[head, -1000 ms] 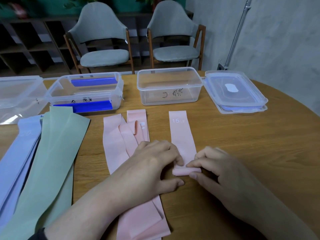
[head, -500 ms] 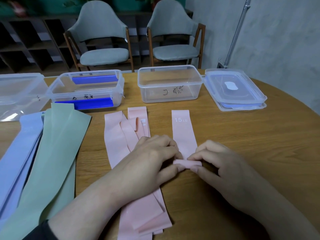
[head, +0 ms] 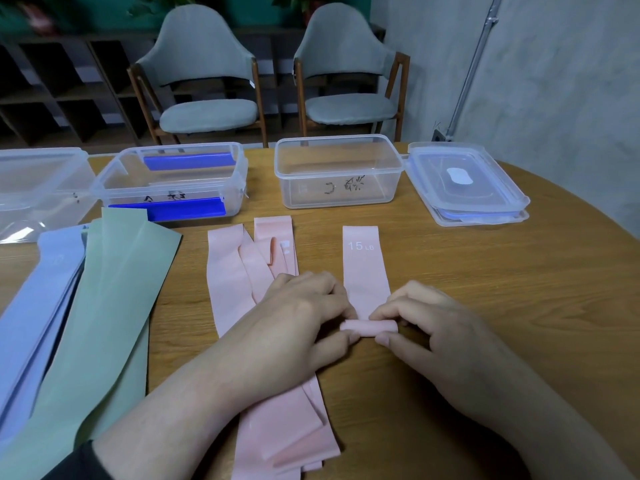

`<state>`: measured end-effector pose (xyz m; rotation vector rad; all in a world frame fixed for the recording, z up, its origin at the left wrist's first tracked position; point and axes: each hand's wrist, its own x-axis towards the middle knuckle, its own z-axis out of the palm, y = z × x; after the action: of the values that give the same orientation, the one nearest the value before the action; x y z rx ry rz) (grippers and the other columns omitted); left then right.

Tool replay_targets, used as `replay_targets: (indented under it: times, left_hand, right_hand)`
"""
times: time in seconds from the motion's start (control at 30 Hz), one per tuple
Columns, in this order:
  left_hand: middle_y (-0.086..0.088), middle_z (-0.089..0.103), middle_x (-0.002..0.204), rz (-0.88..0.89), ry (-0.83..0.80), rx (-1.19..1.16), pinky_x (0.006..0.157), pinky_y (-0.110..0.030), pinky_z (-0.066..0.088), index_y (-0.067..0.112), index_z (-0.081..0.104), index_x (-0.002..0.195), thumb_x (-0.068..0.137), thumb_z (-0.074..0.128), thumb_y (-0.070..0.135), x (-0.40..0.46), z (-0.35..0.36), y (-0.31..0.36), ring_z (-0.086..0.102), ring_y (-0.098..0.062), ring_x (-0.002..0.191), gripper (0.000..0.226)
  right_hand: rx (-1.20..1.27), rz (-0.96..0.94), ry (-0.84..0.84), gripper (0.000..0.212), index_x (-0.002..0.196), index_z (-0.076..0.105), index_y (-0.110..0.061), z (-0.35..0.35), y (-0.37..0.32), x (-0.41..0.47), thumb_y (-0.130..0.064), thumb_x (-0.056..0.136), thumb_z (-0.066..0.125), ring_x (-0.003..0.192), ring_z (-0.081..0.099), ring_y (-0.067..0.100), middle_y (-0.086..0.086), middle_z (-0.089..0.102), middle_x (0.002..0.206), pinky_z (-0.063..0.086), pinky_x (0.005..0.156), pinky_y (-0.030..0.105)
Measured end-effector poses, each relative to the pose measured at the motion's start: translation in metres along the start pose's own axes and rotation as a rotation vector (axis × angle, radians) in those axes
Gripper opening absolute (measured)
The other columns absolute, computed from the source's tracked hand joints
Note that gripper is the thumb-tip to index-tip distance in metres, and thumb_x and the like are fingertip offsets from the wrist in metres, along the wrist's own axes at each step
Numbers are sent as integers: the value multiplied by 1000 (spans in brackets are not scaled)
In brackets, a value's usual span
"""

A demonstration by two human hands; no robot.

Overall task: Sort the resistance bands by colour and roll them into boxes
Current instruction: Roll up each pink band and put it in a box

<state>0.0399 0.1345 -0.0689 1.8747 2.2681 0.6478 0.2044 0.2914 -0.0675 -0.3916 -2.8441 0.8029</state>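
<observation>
A pink resistance band marked 15 LB (head: pixel 363 268) lies flat on the wooden table, its near end wound into a small roll (head: pixel 369 326). My left hand (head: pixel 301 317) pinches the roll's left end and my right hand (head: pixel 429 323) pinches its right end. Under my left hand and forearm lies a pile of pink bands (head: pixel 242 282). Green bands (head: pixel 104 306) and pale blue bands (head: pixel 31 313) lie in piles at the left. An open clear box (head: pixel 339 168) stands beyond the pink band.
A clear box with blue clips (head: pixel 173 178) and another clear box (head: pixel 38 181) stand at the back left. Stacked lids (head: pixel 467 185) lie at the back right. The round table's edge (head: pixel 588 233) curves along the right. Two grey chairs stand behind the table.
Both hands have rolled the pink band's near end a little further up its length, so the flat part is shorter. The other bands and boxes have not moved.
</observation>
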Motion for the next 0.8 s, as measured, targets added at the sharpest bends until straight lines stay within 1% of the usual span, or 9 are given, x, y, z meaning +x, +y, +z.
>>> replay_targets:
  times: [0.1,0.17,0.23,0.33,0.4,0.5,0.6,0.7,0.8]
  left_hand:
    - [19,53,107,3,0,5,94,-21,29,37,64,109,89,64,50,1,-1,1,44,-1,105,24]
    - [18,52,104,9,6,12,92,-21,30,36,65,105,90,65,45,2,0,1,44,-2,103,18]
    - [17,52,102,8,13,13,92,-22,30,35,66,104,92,65,42,2,0,1,45,-2,101,14]
    - [17,53,104,6,8,13,93,-25,32,36,67,106,94,63,41,1,-1,1,46,-3,103,14]
    - [17,53,105,4,8,7,94,-24,32,36,67,109,96,60,41,1,0,1,46,-3,104,15]
    - [19,53,107,-16,-3,-3,95,-24,32,37,66,113,96,57,49,1,0,1,45,-2,106,23]
    - [21,52,111,-36,-11,0,96,-25,33,39,61,114,88,64,57,1,0,0,43,0,108,32]
    - [18,53,108,-23,0,-3,97,-28,33,38,61,106,89,65,49,2,0,1,45,-4,108,20]
    - [17,54,106,-8,10,3,96,-29,33,36,64,104,92,65,45,2,0,1,46,-4,106,15]
  right_hand:
    - [-9,0,-6,20,113,65,-39,0,0,0,-41,97,53,107,44,-4,-25,50,106,41,89,22]
    - [-11,2,0,23,117,64,-39,0,-1,0,-42,97,52,107,44,-4,-25,50,107,40,89,20]
    - [-11,4,12,24,120,61,-40,1,0,0,-41,96,54,107,43,-5,-26,49,107,39,88,17]
    - [-19,13,15,21,112,59,-42,1,1,-1,-41,92,62,106,42,-6,-28,48,104,36,82,15]
    - [-24,9,15,15,106,61,-40,1,2,-1,-40,92,62,106,42,-6,-27,48,104,35,79,13]
    - [-11,14,17,14,107,61,-41,2,2,-1,-43,94,56,106,43,-6,-27,47,106,35,77,13]
    - [-12,17,6,19,111,62,-41,1,3,-2,-44,96,52,107,43,-7,-27,47,107,37,81,14]
    - [-13,7,3,23,114,64,-38,1,2,-2,-43,96,51,108,43,-6,-26,48,106,36,86,13]
    - [-15,9,15,22,116,59,-41,0,1,-2,-40,94,60,107,43,-6,-27,48,106,36,86,13]
